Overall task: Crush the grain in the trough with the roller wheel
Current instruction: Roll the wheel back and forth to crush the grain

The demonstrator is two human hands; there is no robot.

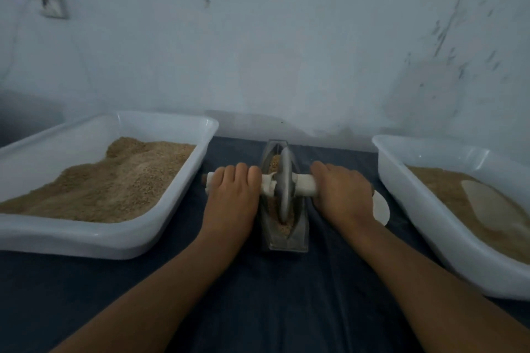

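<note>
Fingers of the left hand (231, 196) and right hand (341, 195) are curled over the white axle handles (305, 186) at 9 and 3 o'clock of the roller wheel (284, 185), which is stood upright in the grain-filled trough (301, 233) between two white tubs (183, 226).

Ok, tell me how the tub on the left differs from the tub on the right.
The left tub holds a tall, uneven heap of grain that nearly covers its floor; the right tub holds a lower, flatter layer, with bare floor at its far end. A pale scoop-like thing lies on the grain in the right tub, while nothing lies on the left tub's grain. Both are white, rectangular plastic tubs on the dark cloth.
</note>
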